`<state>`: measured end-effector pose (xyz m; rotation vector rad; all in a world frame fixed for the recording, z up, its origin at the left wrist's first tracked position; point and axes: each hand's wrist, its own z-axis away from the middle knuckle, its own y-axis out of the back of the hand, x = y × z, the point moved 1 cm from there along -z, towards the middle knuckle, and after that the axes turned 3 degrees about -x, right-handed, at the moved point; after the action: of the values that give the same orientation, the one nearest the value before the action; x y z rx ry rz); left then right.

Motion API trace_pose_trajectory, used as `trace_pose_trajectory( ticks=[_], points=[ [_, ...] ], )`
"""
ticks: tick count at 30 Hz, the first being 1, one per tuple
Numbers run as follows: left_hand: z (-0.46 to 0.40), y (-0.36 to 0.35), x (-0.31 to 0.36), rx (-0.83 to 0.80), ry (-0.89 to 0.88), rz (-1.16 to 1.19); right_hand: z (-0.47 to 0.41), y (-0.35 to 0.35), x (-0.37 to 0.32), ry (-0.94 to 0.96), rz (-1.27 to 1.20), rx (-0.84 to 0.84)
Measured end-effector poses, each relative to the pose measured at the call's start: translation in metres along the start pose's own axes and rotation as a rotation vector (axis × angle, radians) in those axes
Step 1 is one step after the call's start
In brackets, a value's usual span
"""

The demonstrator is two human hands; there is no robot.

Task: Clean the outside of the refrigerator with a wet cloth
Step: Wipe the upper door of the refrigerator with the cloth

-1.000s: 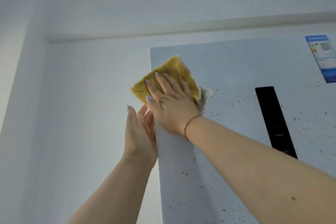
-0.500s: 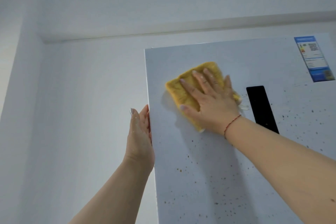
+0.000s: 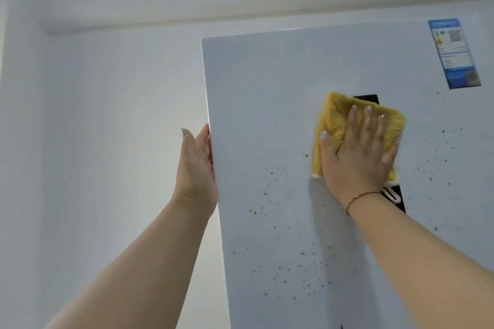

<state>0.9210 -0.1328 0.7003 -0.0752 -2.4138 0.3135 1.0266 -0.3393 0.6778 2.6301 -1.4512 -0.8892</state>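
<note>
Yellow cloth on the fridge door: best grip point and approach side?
Probably the cloth's upper-left corner, approached from the left. It lies flat against the fridge door, and the right hand covers its middle; that corner sticks out bare beyond the fingers, so it can be pinched.

cloth (image 3: 334, 117): yellow, pale edge
fridge (image 3: 262, 104): light grey w/ brown specks
panel (image 3: 395, 195): black
sticker (image 3: 454, 53): blue & white, far right
bracelet (image 3: 361, 196): red thread
wall (image 3: 107, 101): white
</note>
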Motion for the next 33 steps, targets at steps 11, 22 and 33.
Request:
trace_pose_trajectory(
  ticks=[11,22,33],
  points=[
    [-0.003,0.026,0.008,-0.193,0.093,0.088,0.076,-0.035,-0.077,0.794,0.084,0.033],
    [0.023,0.023,-0.04,-0.106,-0.091,-0.425,0.058,-0.023,-0.009,1.074,0.248,0.055],
    [0.026,0.023,-0.044,-0.113,-0.083,-0.551,0.07,-0.022,0.079,0.041,0.029,0.028]
  ],
)
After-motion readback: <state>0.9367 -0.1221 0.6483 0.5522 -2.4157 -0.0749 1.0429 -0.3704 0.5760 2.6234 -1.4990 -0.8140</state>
